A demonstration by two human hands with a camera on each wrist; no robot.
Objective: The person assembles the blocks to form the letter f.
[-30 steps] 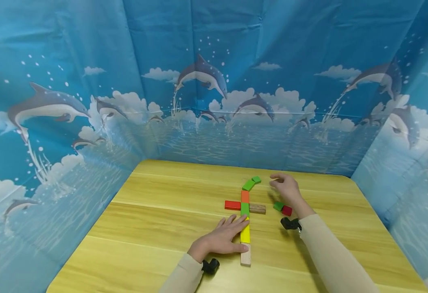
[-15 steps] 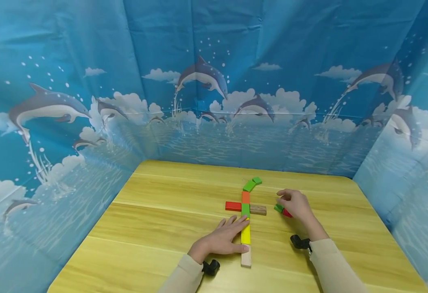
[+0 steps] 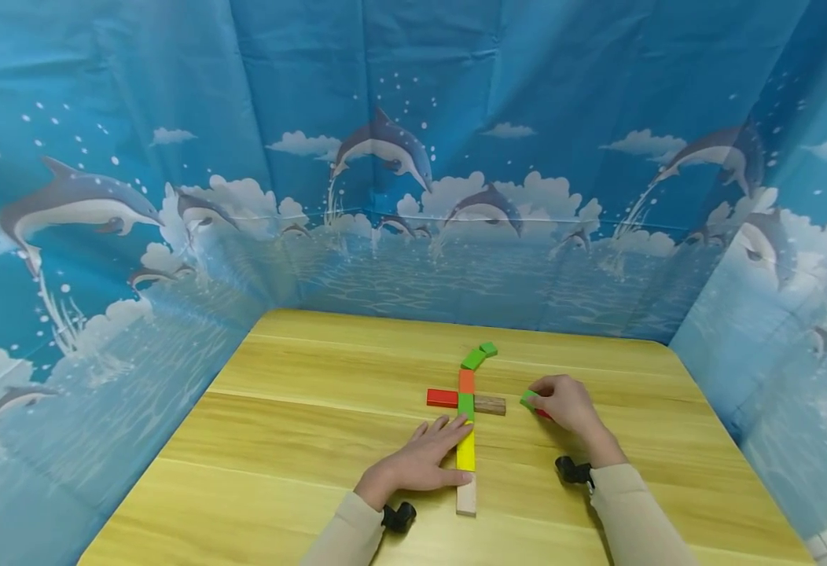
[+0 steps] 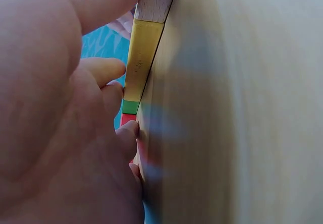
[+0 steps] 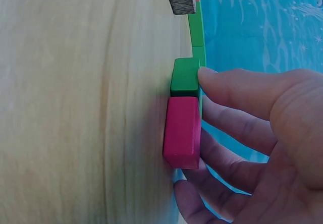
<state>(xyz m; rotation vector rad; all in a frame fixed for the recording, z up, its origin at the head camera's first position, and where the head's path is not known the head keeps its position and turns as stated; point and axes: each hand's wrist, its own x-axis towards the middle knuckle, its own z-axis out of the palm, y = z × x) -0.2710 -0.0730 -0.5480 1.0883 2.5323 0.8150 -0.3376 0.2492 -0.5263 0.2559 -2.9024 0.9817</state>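
Note:
My left hand point(image 3: 419, 462) lies with fingers spread along a row of blocks. Its fingertips rest by the yellow block point(image 3: 466, 453), its thumb on the pale wooden block point(image 3: 466, 501) at the near end. Over to the right, my right hand point(image 3: 571, 405) pinches a small green block point(image 5: 185, 76) between thumb and fingers; the far fingertips are partly hidden. A crimson block point(image 5: 181, 130) touches that green block's near end and sits beneath the hand. Farther up the row come a green block point(image 3: 465, 404) and an orange block point(image 3: 466, 381).
A red block point(image 3: 442, 398) and a brown wood-grain block point(image 3: 490, 406) stick out either side of the row. Two green pieces, one slanted block point(image 3: 473, 359) and one smaller block point(image 3: 488, 348), curve right at its far end. A dolphin-print curtain point(image 3: 413, 275) stands behind the wooden table point(image 3: 300, 393).
My right hand has come down and nearer from beside the row's far end to the loose green and crimson blocks, and now pinches the green one. The left hand keeps its place.

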